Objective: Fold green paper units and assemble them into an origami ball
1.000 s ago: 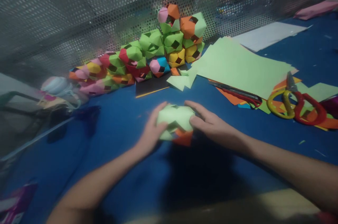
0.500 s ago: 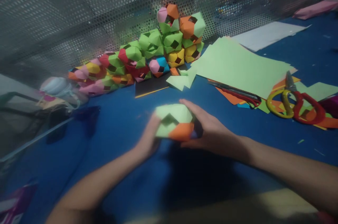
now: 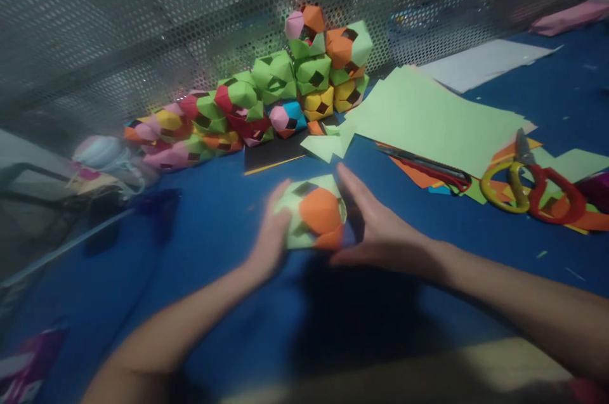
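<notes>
A folded paper ball point(image 3: 321, 210) in pale green and orange, with dark diamond-shaped openings, is held above the blue table by my left hand point(image 3: 272, 233). The fingers of that hand wrap its left side, with the thumb across the near face. Around the right side of the ball, my right hand point(image 3: 380, 229) is spread, fingertips near the upper edge and thumb below. Whether it touches the ball I cannot tell. A dark bluish patch shows between the ball and my right palm.
Colourful paper balls point(image 3: 273, 77) are stacked against a perforated metal panel point(image 3: 190, 30). Pale green sheets point(image 3: 438, 112) lie at right, with a red-handled cutter point(image 3: 438, 169) and yellow-and-red scissors point(image 3: 556, 195) over paper scraps. A white sheet point(image 3: 495, 61) lies behind.
The paper ball has turned, bringing its orange face up and toward me. My right hand's fingers have spread wider; my left hand still holds the ball in nearly the same place.
</notes>
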{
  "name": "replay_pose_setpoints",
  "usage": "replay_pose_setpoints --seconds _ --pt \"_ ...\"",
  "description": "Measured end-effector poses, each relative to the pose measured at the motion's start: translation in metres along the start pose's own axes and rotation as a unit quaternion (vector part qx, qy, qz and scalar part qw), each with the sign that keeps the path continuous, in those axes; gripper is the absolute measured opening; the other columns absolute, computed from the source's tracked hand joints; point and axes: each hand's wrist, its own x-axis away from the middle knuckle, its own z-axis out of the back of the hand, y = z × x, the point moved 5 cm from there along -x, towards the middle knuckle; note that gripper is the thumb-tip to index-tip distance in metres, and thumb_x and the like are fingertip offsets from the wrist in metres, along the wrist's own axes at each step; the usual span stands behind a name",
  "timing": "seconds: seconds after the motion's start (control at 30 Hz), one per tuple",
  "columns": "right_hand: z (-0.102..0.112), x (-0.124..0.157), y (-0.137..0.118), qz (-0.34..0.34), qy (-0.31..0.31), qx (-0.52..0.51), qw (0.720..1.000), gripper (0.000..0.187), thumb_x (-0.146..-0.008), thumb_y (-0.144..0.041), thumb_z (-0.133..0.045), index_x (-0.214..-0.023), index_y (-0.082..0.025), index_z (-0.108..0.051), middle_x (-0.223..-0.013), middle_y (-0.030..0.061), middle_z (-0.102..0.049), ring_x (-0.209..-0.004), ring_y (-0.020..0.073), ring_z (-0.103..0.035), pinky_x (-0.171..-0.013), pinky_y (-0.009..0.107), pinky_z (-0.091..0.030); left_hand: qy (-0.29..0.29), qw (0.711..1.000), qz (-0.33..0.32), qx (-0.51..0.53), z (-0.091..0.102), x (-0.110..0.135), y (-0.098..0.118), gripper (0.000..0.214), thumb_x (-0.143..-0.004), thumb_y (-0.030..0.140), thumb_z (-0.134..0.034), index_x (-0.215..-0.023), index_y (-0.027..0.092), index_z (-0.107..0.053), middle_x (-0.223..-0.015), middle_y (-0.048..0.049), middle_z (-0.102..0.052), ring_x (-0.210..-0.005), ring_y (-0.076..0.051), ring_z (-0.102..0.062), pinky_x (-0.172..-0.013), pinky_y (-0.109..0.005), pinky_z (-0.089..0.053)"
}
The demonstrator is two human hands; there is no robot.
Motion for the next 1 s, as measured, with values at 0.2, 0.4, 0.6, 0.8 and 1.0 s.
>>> replay_pose_setpoints --seconds 0.2,0.4,0.6,0.8,1.0 --pt "-0.008 0.002 -0.004 0.072 -0.035 0.121 0.989 0.110 -0.058 -0.048 -0.080 -0.147 -0.028 -0.019 -0.155 0.0089 -0.011 -0.140 0.0332 -0.013 -0.110 0.052 -0.028 -0.032 0.998 0.052 0.026 -0.006 0.003 -0.006 0.065 -0.078 0.057 -0.055 -0.132 0.025 -0.041 -0.135 -0.0119 -0.047 -0.111 -0.030 -0.055 -0.086 -0.042 -0.051" --pt "-0.002 0.000 -0.006 0.049 0.012 0.080 0.996 0.107 -0.059 -0.053 -0.077 -0.146 -0.023 -0.023 -0.151 0.0117 -0.024 -0.139 0.0321 -0.021 -0.112 0.047 -0.028 -0.075 0.995 -0.045 -0.050 -0.006 0.005 0.004 0.089 -0.069 0.065 -0.060 -0.142 0.028 -0.025 -0.150 -0.0118 -0.027 -0.134 -0.033 -0.032 -0.107 -0.048 -0.033" --pt "0.003 -0.001 -0.005 -0.042 0.012 0.025 0.999 0.104 -0.061 -0.054 -0.074 -0.146 -0.023 -0.022 -0.150 0.0106 -0.026 -0.136 0.0307 -0.029 -0.111 0.046 -0.028 -0.067 0.972 -0.104 -0.198 -0.009 0.006 0.016 0.101 -0.060 0.055 -0.074 -0.141 0.026 -0.021 -0.151 -0.0154 -0.022 -0.136 -0.035 -0.027 -0.110 -0.050 -0.025" --pt "0.002 -0.001 -0.004 -0.021 -0.006 0.030 0.999 0.114 -0.056 -0.052 -0.079 -0.147 -0.028 -0.016 -0.153 0.0081 -0.019 -0.140 0.0314 -0.018 -0.113 0.046 -0.023 0.028 0.962 -0.093 -0.253 0.002 0.003 0.014 0.086 -0.064 0.058 -0.068 -0.135 0.024 -0.035 -0.142 -0.0141 -0.034 -0.130 -0.034 -0.032 -0.109 -0.052 -0.023" --pt "0.004 -0.004 -0.001 -0.050 0.016 -0.095 0.994 0.096 -0.064 -0.044 -0.076 -0.144 -0.027 -0.026 -0.147 0.0090 -0.034 -0.134 0.0292 -0.033 -0.110 0.046 -0.030 -0.047 0.970 -0.088 -0.222 -0.003 0.004 0.014 0.101 -0.058 0.059 -0.072 -0.141 0.026 -0.024 -0.147 -0.0144 -0.028 -0.132 -0.036 -0.030 -0.108 -0.052 -0.025"
